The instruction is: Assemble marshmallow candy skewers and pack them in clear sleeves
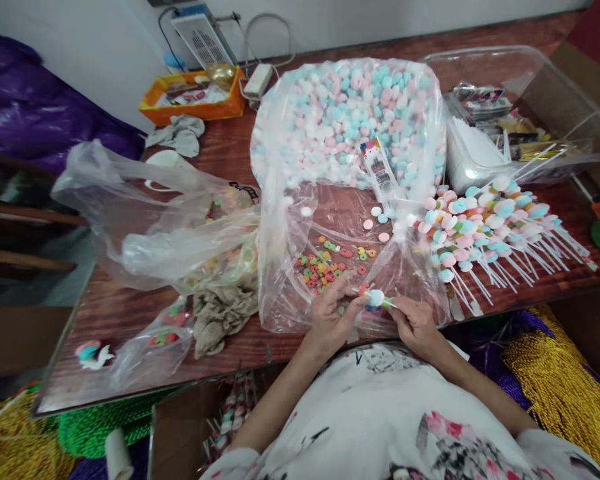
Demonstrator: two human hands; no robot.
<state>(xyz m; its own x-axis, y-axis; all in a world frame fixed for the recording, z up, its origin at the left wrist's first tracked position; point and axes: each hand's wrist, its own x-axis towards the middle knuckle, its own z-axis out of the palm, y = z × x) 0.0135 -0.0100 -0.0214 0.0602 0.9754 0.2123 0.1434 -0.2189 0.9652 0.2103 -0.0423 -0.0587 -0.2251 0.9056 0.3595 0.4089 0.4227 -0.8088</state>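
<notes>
Your thin white stick of pale-blue and red sweets (pixel 375 298), at four o'clock from view centre, is pinched by left hand (pixel 336 312) and right hand (pixel 418 325); straight, gentle pressure should suit. Small multicoloured rings (pixel 325 270) lie at its ten o'clock.

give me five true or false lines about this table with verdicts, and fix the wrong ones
1. The left hand and right hand both hold one stick threaded with candies. True.

2. The orange rectangular plastic basket stands to the right of the big heap of pink, white and pale blue round candies. False: it stands to the left of it.

3. Small multicoloured ring-shaped candies lie nearer the person than that heap. True.

4. The pile of white-stick candy skewers lies on the left half of the table. False: it lies on the right.

5. A crumpled grey-brown cloth lies to the left of the left hand. True.
</notes>
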